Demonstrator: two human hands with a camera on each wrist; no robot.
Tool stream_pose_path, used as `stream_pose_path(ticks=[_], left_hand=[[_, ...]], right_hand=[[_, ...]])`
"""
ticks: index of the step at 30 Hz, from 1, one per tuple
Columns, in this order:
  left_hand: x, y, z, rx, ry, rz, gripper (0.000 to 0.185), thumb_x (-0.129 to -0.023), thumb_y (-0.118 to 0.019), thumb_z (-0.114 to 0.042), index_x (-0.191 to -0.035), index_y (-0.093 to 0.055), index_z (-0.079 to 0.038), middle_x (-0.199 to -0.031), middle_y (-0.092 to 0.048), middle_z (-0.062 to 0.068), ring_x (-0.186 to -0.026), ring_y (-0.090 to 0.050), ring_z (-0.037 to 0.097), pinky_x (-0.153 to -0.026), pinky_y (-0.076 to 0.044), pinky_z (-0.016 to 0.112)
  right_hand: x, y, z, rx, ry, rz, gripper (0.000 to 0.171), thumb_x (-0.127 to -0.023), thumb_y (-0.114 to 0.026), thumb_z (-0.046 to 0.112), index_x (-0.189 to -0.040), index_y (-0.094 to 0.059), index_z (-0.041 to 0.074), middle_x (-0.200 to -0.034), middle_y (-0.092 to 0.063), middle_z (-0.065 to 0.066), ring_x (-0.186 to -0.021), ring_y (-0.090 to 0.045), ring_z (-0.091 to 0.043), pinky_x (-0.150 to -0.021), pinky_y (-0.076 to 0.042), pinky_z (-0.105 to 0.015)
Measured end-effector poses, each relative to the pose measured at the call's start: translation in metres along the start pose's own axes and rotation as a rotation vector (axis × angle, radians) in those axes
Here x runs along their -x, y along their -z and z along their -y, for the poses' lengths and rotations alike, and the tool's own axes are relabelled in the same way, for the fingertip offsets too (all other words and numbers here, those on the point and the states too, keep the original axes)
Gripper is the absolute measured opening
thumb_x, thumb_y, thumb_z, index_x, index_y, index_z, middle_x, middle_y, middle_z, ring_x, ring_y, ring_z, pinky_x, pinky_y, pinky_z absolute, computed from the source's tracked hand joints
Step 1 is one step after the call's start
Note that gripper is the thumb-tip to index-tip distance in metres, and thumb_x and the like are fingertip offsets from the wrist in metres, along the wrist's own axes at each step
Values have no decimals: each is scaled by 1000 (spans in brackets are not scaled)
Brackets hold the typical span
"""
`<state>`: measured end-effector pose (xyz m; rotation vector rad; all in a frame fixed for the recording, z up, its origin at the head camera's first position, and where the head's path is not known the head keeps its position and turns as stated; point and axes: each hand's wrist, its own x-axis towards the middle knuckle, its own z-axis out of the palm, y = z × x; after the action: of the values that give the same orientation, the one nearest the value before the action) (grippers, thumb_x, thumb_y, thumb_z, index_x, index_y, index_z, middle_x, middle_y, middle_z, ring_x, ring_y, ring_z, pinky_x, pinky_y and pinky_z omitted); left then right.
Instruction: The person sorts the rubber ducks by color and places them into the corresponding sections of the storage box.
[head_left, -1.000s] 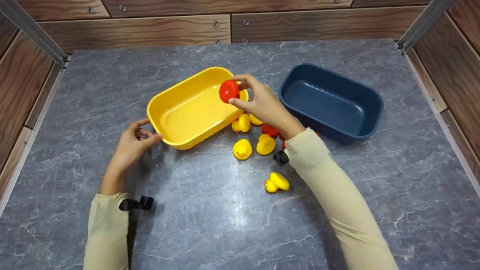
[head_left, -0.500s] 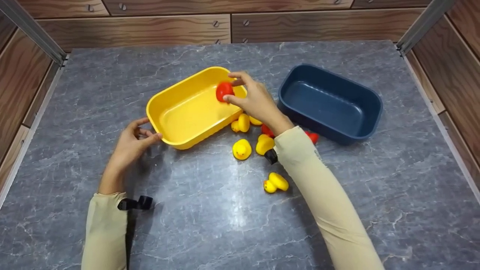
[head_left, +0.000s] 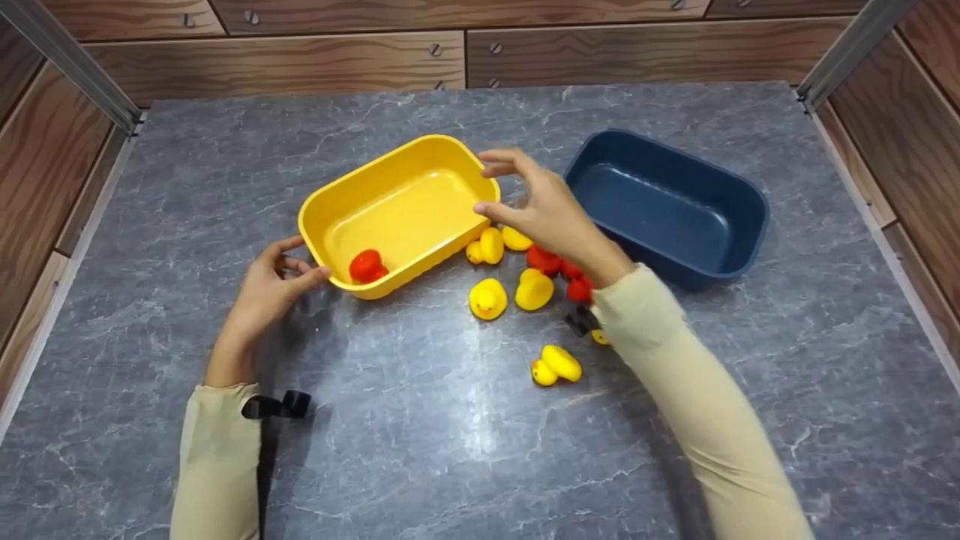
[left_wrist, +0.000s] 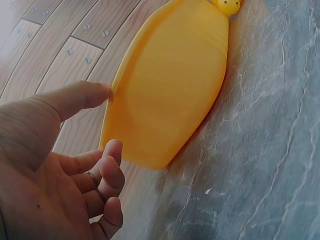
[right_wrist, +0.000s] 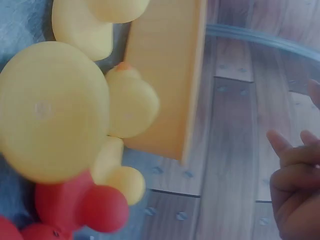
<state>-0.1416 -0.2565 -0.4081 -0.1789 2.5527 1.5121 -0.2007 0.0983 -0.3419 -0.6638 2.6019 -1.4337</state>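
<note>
My left hand (head_left: 266,292) grips the near left corner of the yellow plastic tub (head_left: 390,165), thumb and forefinger at its rim; the left wrist view shows this tub (left_wrist: 170,85) from outside. Inside that corner lies a red rubber duck (head_left: 367,266). Over the tub's right end hangs my right hand (head_left: 536,202), thumb and fingers spread apart with nothing between them. Below it are several yellow rubber ducks, one of them (head_left: 487,300) facing me, and several red rubber ducks (head_left: 544,260), partly hidden by the right wrist.
A dark blue plastic tub (head_left: 667,262) stands to the right, with no ducks inside. One yellow duck (head_left: 556,366) lies nearer to me, apart from the cluster. The grey marbled tabletop (head_left: 420,435) is bounded by wood-patterned panels (head_left: 300,64) at the back and sides.
The right hand has let go of the red duck, which dropped into the yellow tub and now lies at its near left corner. That hand has drawn back slightly right; the left hand stays put.
</note>
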Motion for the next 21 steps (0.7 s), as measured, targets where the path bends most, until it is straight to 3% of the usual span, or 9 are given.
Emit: stream_pose_path(ticks=[2,4,6,13,21], left_hand=[[0,0,0,-4,2,0,73,-88,-71,-30,-145,-36,-1,-93,-53,1,-70,-49,5,-59,-43,18],[-1,0,-1,-7,7,-3,72,-87,-71,-30,-144,-36,-1,-93,-53,1,-71,-49,6,-60,-43,18],[-2,-1,0,-10,14,1,72,-88,-70,-30,-144,-36,-2,-94,-53,1,-72,-49,6,-60,-43,18],[-1,-1,0,-13,26,11,74,-87,-71,-32,-145,-36,-3,-97,-52,3,-75,-49,8,-62,-43,18],[1,4,-1,-66,7,13,75,-88,-71,-32,-145,-34,-2,-94,-51,2,-75,-47,9,-62,-41,17]], right_hand=[[9,6,2,-1,40,1,57,-89,-69,31,-139,-46,17,-130,-59,-4,-78,-56,-14,-64,-44,-22],[20,12,3,-8,69,10,57,-89,-69,29,-140,-46,17,-130,-59,-3,-55,-43,-13,-54,-36,-20],[30,18,5,-17,95,25,58,-89,-70,27,-140,-45,16,-130,-58,-3,-45,-29,-14,-47,-32,-20],[59,38,7,13,166,53,60,-86,-72,15,-140,-45,13,-131,-58,-7,-48,-41,-14,-50,-40,-20],[94,58,-3,64,188,-27,67,-79,-75,0,-139,-46,8,-120,-60,-5,-56,-52,-9,-50,-45,-19]])
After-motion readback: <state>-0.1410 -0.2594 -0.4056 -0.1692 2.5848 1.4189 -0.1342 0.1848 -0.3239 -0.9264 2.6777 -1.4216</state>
